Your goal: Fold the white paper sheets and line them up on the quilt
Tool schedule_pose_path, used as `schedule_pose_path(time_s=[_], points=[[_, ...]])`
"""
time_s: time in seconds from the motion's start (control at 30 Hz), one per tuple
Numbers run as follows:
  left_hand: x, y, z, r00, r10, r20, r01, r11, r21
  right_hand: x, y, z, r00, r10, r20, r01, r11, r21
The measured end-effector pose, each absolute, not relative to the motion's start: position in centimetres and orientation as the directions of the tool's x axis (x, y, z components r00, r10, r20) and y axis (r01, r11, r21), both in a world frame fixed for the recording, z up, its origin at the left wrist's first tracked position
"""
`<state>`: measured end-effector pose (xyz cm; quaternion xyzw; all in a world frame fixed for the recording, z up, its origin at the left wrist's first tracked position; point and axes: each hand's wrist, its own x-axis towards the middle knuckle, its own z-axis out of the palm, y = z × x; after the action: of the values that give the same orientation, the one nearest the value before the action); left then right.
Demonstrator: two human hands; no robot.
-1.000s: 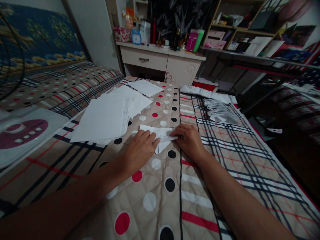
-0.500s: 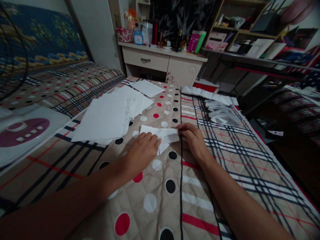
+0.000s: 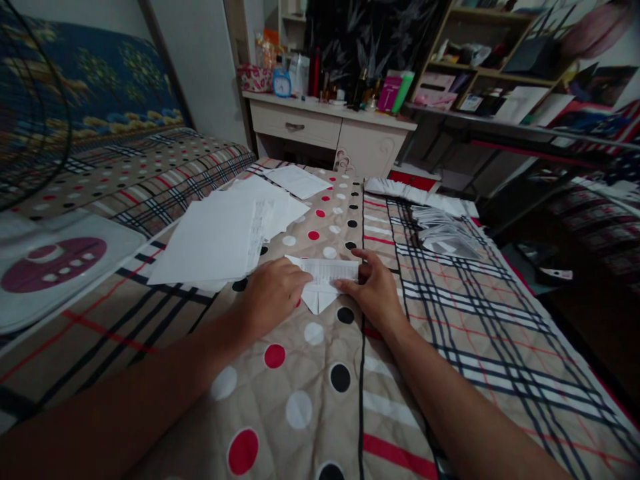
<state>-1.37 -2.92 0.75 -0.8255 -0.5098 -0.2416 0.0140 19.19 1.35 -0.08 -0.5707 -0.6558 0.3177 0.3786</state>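
Note:
A folded sheet of printed paper (image 3: 326, 272) lies on the patterned bedspread, a pointed flap sticking out of its near side. My left hand (image 3: 277, 291) is closed over its left end, the thumb on the printed face. At the other end, my right hand (image 3: 375, 287) grips the paper with the thumb on top and other fingers by the right edge; the index finger reaches past the far corner. Left of the hands, a spread stack of white sheets (image 3: 205, 240) shows print along one edge.
Behind the stack lie more sheets (image 3: 299, 181). On the right are a pile of small folded papers (image 3: 443, 230) and a long row of folded white paper (image 3: 420, 195). A clear plastic bag with a purple print (image 3: 55, 263) sits at far left. A white dresser (image 3: 300, 123) stands beyond the bed.
My right thumb has moved left onto the paper's front face. My left hand has shifted slightly left, and more of the pointed flap shows. The view has tilted a little.

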Motion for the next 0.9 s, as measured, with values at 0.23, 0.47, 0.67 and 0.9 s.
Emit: schedule_pose_path(time_s=[0.23,0.47,0.67,0.9], points=[[-2.4,-1.1,-0.5,-0.08,0.922,0.378,0.554,-0.275,0.786,18.8,0.7,0.6,0.017,0.998,0.054,0.045,0.053,-0.998],[-2.3,-1.0,0.2,-0.093,0.995,0.048,-0.091,-0.056,0.994,18.6,0.4,0.8,-0.04,0.998,0.052,-0.132,0.046,-0.99],[-2.2,-1.2,0.5,-0.028,0.997,-0.068,-0.124,0.064,0.99,18.5,0.3,0.6,-0.124,0.992,-0.029,-0.198,-0.054,-0.979],[-2.4,-1.0,-0.1,0.013,0.995,-0.097,-0.195,0.097,0.976,18.9,0.5,0.4,-0.131,0.989,-0.07,-0.223,-0.098,-0.97]])
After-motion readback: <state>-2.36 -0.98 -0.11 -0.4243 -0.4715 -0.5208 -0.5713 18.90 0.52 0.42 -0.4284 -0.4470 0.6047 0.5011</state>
